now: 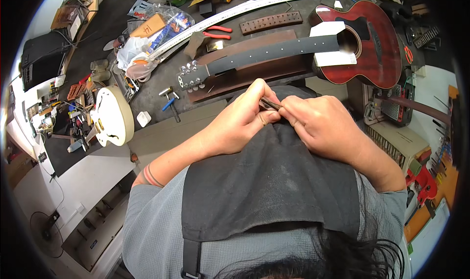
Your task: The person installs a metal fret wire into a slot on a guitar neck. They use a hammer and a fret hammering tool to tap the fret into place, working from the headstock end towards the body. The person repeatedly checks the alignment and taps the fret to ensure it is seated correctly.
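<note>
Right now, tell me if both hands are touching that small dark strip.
Touching. The head view shows the left hand and right hand both pinching the small dark strip between fingertips.

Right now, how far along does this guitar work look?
Done: the red acoustic guitar lies on the bench with white tape masking the body beside its bare, stringless fretboard. In hand: left hand and right hand pinch a small dark strip. Left: no strings fitted yet.

Grey short-sleeved shirt, black apron [264, 191], striped upper-arm band.
</note>
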A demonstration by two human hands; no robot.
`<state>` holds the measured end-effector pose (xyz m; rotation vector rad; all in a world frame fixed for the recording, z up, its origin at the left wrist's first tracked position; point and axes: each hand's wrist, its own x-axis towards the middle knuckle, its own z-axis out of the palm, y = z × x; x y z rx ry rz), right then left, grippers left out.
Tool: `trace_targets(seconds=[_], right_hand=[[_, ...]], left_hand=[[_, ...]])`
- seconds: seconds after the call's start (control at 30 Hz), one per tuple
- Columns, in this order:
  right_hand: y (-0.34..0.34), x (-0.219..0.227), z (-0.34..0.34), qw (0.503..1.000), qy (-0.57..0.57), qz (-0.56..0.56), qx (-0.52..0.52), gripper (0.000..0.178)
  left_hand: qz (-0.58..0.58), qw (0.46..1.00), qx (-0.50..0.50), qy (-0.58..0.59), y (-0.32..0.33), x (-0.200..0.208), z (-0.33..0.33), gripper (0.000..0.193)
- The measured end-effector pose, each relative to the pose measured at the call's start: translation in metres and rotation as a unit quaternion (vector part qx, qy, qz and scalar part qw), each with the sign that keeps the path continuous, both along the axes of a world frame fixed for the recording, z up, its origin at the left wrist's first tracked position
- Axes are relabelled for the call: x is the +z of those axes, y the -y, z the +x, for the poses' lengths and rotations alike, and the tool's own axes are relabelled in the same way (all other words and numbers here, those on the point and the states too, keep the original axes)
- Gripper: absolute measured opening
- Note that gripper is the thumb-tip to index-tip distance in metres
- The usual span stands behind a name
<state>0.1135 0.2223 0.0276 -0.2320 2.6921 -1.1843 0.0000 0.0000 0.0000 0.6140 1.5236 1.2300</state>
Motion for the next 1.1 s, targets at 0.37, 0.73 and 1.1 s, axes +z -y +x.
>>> trace_targets(seconds=[0.37,0.73,1.1], right_hand=[[0.005,0.003,0.001,1.000,-0.006,0.014,-0.014,0.009],[0.008,0.001,-0.005,1.000,-0.015,0.013,-0.023,0.012],[0.001,0.008,0.000,1.000,-0.003,0.006,-0.026,0.009]], left_hand=[[-0.018,0.998,-0.026,-0.050,-0.001,0.005,0.000,0.020],[-0.043,0.996,-0.048,-0.062,-0.006,0.012,-0.005,0.021],[0.026,0.999,0.019,-0.014,0.000,0.002,-0.004,0.019]])
